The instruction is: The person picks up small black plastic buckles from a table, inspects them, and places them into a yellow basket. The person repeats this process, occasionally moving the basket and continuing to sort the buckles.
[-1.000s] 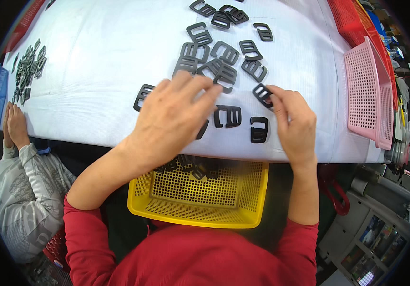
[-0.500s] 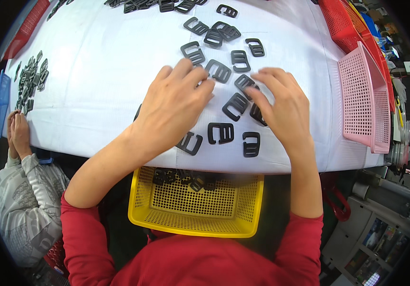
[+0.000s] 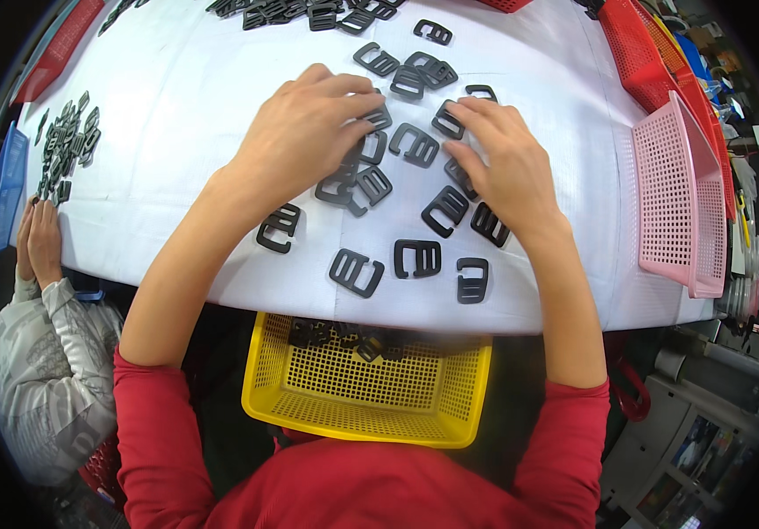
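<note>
Several flat black plastic buckles (image 3: pixel 417 257) lie scattered on a white table (image 3: pixel 176 115). My left hand (image 3: pixel 304 132) lies palm down over a cluster of them, fingers spread and pointing right. My right hand (image 3: pixel 504 167) rests flat on other buckles beside it, fingertips touching one buckle (image 3: pixel 446 119). Neither hand has lifted a piece. A yellow mesh basket (image 3: pixel 370 397) with a few buckles at its far wall sits below the table edge, above my lap.
A pink mesh basket (image 3: pixel 675 203) stands at the table's right, with red baskets (image 3: pixel 639 53) behind it. More buckles (image 3: pixel 66 145) lie in a pile at the left, near another person's hands (image 3: pixel 37 242) and a blue tray (image 3: pixel 4 189).
Both hands have slid farther up the table over the buckles, and the view has shifted so the table edge and yellow basket appear lower.
</note>
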Motion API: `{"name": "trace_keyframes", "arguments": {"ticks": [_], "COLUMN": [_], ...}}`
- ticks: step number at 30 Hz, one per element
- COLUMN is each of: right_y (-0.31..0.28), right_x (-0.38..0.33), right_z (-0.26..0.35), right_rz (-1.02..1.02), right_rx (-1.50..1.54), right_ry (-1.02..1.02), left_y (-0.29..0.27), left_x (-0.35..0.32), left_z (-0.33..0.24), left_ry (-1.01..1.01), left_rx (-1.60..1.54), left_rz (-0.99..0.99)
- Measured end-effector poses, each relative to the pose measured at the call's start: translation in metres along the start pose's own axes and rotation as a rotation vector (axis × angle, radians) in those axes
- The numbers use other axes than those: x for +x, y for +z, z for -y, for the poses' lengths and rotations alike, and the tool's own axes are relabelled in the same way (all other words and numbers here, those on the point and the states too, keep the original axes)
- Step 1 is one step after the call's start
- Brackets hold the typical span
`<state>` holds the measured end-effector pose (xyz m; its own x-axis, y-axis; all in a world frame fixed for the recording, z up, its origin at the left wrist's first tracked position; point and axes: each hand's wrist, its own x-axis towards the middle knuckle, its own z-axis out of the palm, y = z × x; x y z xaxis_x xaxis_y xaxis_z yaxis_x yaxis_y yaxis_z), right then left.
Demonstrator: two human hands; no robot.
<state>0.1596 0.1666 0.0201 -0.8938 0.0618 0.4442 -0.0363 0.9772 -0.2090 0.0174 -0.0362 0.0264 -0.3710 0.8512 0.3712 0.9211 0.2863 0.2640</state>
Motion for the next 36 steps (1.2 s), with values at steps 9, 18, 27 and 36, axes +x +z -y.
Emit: {"name": "trace_keyframes", "arguments": {"ticks": [9,18,27,36], "right_y": [-0.029,0.0,0.017,0.031], "right_x": [0.003,0.01,0.006,0.002], "right_z": [-0.016,0.065,0.09,0.102], "right_rz": [0.211,0.093,0.114,-0.046], "right_rx": [0.432,0.226,-0.14,0.037], "right_ry": [0.659,-0.125,-0.447,-0.423], "left_y": [0.009,0.028,0.026,-0.031], "left_x": [0.0,0.012,0.013,-0.063], "left_z": [0.022,0.04,0.028,0.023], "left_ry": [0.16,0.348,-0.046,-0.501], "left_rx": [0.088,0.199,-0.002,-0.233], "left_rz": [0.078,-0.065,-0.165,0.029]}}
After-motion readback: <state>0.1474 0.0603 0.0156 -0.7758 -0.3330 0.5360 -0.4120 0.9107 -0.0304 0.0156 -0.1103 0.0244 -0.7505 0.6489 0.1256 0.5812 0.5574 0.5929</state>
